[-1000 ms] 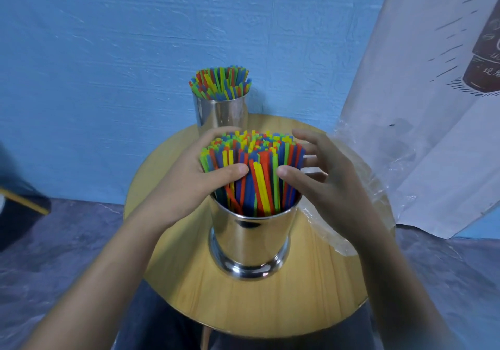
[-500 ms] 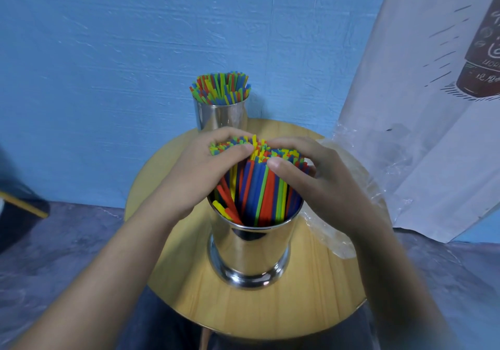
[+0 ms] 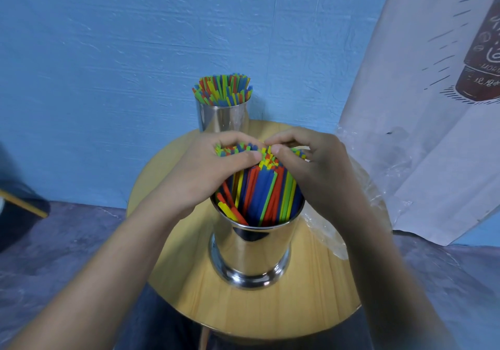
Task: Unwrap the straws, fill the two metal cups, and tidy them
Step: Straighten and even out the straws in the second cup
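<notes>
A shiny metal cup stands near the front of the round wooden table, packed with red, blue, green and yellow straws. My left hand curls round the straw tops from the left. My right hand curls round them from the right, and the thumbs and fingertips of both hands nearly meet over the bundle. A second metal cup stands at the table's far edge, full of upright coloured straws.
Crumpled clear plastic wrapping lies on the table's right side, behind my right forearm. A white printed cloth hangs at the right against the blue wall. A dark object sits on the floor at far left.
Both hands have closed in over the near cup's straws, squeezing the spread tops into a tighter bundle; thumbs that were apart now almost touch.
</notes>
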### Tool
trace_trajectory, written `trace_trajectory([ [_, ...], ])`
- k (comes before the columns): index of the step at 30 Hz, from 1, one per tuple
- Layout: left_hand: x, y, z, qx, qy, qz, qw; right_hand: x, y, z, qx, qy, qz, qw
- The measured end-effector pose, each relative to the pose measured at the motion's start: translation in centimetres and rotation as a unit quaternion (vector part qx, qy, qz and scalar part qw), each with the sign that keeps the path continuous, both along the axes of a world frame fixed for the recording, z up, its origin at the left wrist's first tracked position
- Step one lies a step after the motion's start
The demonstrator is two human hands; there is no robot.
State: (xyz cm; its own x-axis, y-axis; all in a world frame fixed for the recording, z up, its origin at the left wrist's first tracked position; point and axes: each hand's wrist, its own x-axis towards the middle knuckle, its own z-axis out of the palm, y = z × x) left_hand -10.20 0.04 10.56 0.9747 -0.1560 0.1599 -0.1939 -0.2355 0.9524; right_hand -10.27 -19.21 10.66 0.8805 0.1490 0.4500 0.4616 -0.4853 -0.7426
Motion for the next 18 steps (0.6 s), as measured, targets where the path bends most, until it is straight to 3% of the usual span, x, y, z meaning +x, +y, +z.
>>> trace_trajectory([
  [9, 0.46, 0.09, 0.48, 0.045, -0.029, -0.013, 0.998, -0.31, -0.21, 0.34, 0.026, 0.026, 0.033, 0.999],
  [18, 0.40, -0.16, 0.39, 0.032, -0.063, -0.033, 0.997, -0.75, -0.21, 0.47, -0.008, -0.026, 0.026, 0.999],
])
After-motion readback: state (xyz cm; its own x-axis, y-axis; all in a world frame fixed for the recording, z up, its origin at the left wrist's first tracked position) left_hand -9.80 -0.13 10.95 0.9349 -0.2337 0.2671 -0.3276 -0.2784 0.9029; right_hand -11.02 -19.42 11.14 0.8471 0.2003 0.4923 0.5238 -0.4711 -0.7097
